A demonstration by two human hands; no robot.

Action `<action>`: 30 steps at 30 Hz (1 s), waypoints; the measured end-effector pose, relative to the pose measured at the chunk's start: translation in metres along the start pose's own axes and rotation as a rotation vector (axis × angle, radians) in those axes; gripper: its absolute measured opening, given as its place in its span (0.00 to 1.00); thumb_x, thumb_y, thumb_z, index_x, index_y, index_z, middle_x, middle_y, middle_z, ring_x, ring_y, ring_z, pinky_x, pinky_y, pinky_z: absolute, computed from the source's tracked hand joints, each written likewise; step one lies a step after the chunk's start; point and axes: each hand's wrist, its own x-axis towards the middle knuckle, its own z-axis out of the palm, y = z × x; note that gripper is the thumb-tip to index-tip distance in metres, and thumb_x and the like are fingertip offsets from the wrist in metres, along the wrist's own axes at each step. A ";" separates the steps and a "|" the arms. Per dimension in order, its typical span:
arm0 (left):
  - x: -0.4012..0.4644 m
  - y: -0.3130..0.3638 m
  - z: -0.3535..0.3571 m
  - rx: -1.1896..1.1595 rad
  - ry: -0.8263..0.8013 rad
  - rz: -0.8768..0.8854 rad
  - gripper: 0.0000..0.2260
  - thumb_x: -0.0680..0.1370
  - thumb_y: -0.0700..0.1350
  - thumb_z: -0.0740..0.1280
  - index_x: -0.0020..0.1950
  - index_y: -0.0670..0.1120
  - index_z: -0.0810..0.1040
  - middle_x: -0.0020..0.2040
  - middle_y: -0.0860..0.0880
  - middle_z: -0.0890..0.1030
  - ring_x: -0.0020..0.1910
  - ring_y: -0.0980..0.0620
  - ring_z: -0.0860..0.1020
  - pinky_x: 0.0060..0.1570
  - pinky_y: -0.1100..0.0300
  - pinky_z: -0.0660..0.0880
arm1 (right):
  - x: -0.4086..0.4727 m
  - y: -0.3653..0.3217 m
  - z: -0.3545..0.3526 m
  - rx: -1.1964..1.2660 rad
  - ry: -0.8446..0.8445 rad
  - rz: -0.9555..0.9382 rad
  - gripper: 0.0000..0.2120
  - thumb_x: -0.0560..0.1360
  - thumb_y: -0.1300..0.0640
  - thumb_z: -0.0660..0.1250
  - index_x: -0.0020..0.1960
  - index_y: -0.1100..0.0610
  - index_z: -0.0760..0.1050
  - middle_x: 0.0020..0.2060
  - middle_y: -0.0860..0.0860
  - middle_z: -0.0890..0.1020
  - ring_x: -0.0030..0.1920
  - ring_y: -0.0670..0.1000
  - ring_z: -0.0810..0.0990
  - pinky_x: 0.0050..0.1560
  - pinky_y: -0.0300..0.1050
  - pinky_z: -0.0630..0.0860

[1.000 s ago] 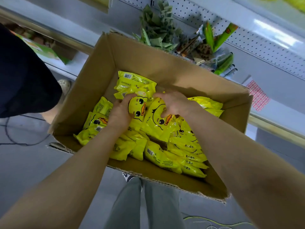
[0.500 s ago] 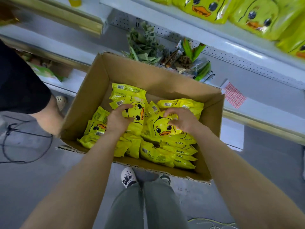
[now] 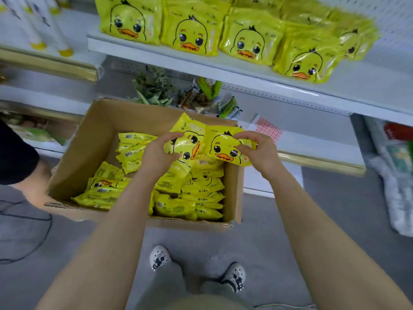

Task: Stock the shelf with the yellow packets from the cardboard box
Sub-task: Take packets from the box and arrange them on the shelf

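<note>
The left hand (image 3: 157, 153) pinches one yellow packet (image 3: 186, 142) between thumb and fingers; its duck face is turned sideways, long axis going up and away. The right hand (image 3: 257, 151) pinches a second packet (image 3: 225, 145), duck face upright, long axis across. Both are held above the cardboard box (image 3: 98, 139), where more packets lie. Beyond the grip, the shelf (image 3: 348, 83) has free room right of its packets.

This is a shop, because long white shelves (image 3: 245, 70) hold rows of the same yellow duck packets (image 3: 192, 34), more goods sit on the shelves below, and a big cardboard box (image 3: 89, 148) of packets stands on the floor (image 3: 312, 220).
</note>
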 end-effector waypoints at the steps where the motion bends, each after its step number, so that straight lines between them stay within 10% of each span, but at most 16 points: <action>1: -0.002 0.010 0.008 0.004 0.003 0.026 0.25 0.72 0.35 0.72 0.62 0.59 0.77 0.66 0.57 0.74 0.57 0.55 0.75 0.51 0.66 0.69 | -0.003 0.002 -0.016 0.018 0.014 -0.011 0.16 0.71 0.65 0.71 0.48 0.43 0.81 0.54 0.47 0.81 0.52 0.47 0.79 0.54 0.43 0.76; 5: -0.013 0.049 0.045 0.027 0.006 0.091 0.27 0.71 0.36 0.73 0.62 0.63 0.75 0.67 0.57 0.74 0.64 0.55 0.73 0.56 0.63 0.65 | -0.012 0.015 -0.076 0.045 0.060 -0.045 0.18 0.70 0.64 0.70 0.46 0.40 0.81 0.53 0.45 0.82 0.54 0.44 0.78 0.53 0.40 0.74; 11: -0.029 0.112 0.106 0.042 0.007 0.171 0.25 0.73 0.36 0.70 0.63 0.61 0.75 0.67 0.59 0.73 0.41 0.57 0.75 0.41 0.62 0.72 | -0.021 0.040 -0.162 0.092 0.107 -0.109 0.18 0.71 0.64 0.71 0.44 0.39 0.81 0.53 0.43 0.82 0.57 0.45 0.78 0.54 0.39 0.74; 16: -0.028 0.159 0.153 -0.052 -0.014 0.281 0.25 0.71 0.31 0.70 0.60 0.56 0.75 0.59 0.58 0.74 0.59 0.55 0.72 0.53 0.60 0.70 | -0.021 0.060 -0.231 0.126 0.157 -0.142 0.18 0.71 0.66 0.71 0.45 0.42 0.82 0.53 0.43 0.83 0.56 0.45 0.79 0.59 0.46 0.75; 30: 0.056 0.273 0.232 0.101 -0.097 0.485 0.29 0.70 0.34 0.72 0.65 0.58 0.74 0.67 0.57 0.74 0.68 0.55 0.69 0.63 0.61 0.66 | 0.067 0.082 -0.352 0.264 0.390 -0.146 0.15 0.72 0.69 0.69 0.50 0.51 0.82 0.52 0.47 0.82 0.54 0.50 0.81 0.48 0.42 0.79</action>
